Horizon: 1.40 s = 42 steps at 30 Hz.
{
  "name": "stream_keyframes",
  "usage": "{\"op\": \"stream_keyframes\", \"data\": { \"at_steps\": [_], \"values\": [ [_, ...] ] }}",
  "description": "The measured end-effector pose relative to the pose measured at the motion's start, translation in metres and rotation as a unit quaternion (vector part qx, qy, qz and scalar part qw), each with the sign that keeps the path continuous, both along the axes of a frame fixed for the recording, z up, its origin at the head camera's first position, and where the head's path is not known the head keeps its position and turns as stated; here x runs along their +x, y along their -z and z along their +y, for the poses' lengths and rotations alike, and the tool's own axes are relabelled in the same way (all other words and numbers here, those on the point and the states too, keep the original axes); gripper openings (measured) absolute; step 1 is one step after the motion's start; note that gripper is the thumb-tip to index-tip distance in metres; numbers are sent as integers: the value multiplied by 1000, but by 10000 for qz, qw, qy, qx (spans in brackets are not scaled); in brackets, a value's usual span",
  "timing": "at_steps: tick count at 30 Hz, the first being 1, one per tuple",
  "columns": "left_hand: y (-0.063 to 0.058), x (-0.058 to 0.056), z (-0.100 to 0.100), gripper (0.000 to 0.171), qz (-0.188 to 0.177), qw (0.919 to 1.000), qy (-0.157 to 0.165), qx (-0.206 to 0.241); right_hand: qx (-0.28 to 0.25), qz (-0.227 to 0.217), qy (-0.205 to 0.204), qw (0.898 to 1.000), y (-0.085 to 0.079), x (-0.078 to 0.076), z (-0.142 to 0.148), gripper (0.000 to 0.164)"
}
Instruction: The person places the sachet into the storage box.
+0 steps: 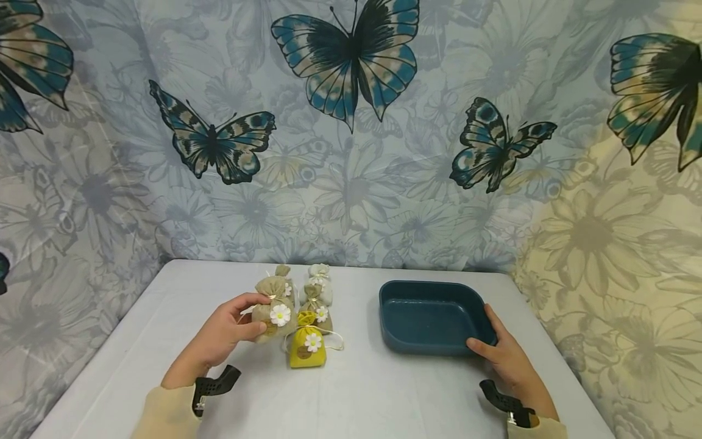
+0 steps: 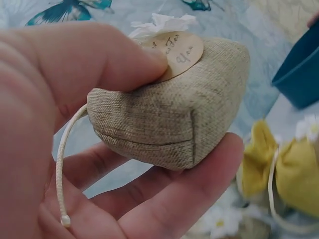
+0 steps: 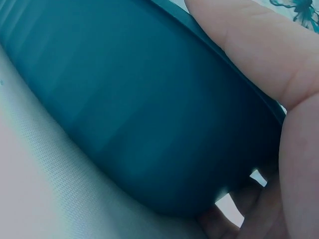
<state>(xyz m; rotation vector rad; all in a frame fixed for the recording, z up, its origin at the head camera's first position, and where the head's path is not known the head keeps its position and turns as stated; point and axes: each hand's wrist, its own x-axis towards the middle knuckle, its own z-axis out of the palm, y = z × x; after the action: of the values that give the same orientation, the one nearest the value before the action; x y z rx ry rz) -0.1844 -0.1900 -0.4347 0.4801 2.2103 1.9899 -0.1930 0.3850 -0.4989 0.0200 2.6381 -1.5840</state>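
Note:
My left hand (image 1: 214, 338) holds a beige drawstring pouch (image 1: 281, 331) by its left side. The pouch has a white daisy and, in the left wrist view, a round paper label (image 2: 185, 54) under my thumb; its cord hangs across the palm. In front and to its right stands a yellow pouch (image 1: 297, 360) with a daisy and loose white cords. Behind that one are a brownish pouch (image 1: 312, 302) and a white pouch (image 1: 326, 295). My right hand (image 1: 510, 353) grips the right end of a dark teal bin (image 1: 422, 350), thumb over the rim, fingers partly hidden outside.
The bin stands upright on the white-covered table (image 1: 362, 396), its visible inside bare. Another beige pouch (image 1: 283, 270) is mostly hidden behind the held one. A butterfly-print cloth (image 1: 351, 201) hangs along the table's back edge and sides.

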Motion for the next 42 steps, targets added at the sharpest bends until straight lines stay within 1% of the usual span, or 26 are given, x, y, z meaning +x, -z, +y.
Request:
{"op": "stream_keyframes", "data": {
  "at_steps": [5,8,10,13,15,19,21,23,28,32,37,40,42],
  "values": [
    [-13,-12,25,43,226,9996,137,113,141,-22,59,9999,1,1,3,105],
    [-22,-19,40,42,222,9993,239,167,75,-5,45,10000,2,1,3,105],
    [-28,-23,50,42,182,9989,362,224,16,25,34,10000,2,0,3,105],
    [-36,-31,65,41,163,9984,497,205,-33,10,60,10000,3,-1,2,105],
    [-40,-37,76,41,173,9979,588,205,-50,-12,91,9999,3,-1,2,105],
    [-47,-49,100,39,255,9975,647,89,-24,14,112,9999,3,-1,2,105],
    [-47,-56,112,39,247,9972,696,97,-74,50,92,9999,2,-1,1,104],
    [-46,-61,124,39,165,9970,757,96,-67,75,82,9999,2,-1,0,104],
    [-36,-73,154,38,38,9961,879,99,-95,100,64,9999,2,-1,-3,103],
    [-29,-80,175,38,62,9959,904,-3,-193,169,-5,9997,4,-2,-3,103],
    [-27,-90,195,37,130,9944,1040,-130,-124,175,36,9998,5,-3,-2,103],
    [-24,-99,205,36,226,9938,1064,-225,-101,150,62,9998,4,-3,0,103],
    [-22,-103,211,36,294,9933,1068,-344,-131,157,63,9998,4,-3,1,103]
  ]
}}
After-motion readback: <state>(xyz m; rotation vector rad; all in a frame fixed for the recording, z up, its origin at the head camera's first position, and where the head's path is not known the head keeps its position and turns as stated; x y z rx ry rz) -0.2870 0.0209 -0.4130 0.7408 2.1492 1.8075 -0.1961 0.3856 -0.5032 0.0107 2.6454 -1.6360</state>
